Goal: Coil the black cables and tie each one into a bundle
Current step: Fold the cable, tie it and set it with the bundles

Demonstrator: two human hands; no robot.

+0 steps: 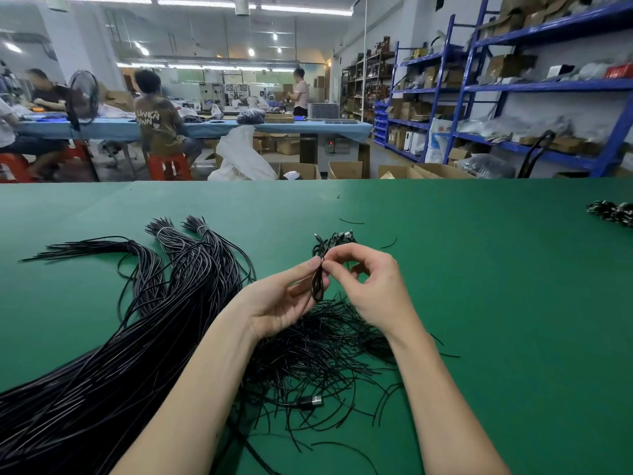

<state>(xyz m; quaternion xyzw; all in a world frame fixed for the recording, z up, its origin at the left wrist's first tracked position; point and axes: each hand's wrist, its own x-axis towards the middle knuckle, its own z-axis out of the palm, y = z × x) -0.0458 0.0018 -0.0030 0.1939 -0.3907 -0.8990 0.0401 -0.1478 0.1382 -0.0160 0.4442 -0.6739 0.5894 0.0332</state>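
A small coil of black cable (318,286) hangs between my two hands above the green table (496,303). My left hand (281,299) holds the coil with thumb and curled fingers. My right hand (370,286) pinches the coil's top with thumb and forefinger. Below my hands lies a loose heap of thin black ties (318,351). A thick mass of long black cables (113,354) runs from the lower left up to banded ends (202,231). A few coiled bundles (334,240) lie just beyond my hands.
A cable's metal plug (313,402) lies among the ties. More dark bundles (613,212) sit at the table's far right edge. Beyond the table are seated workers, cardboard boxes and blue shelving.
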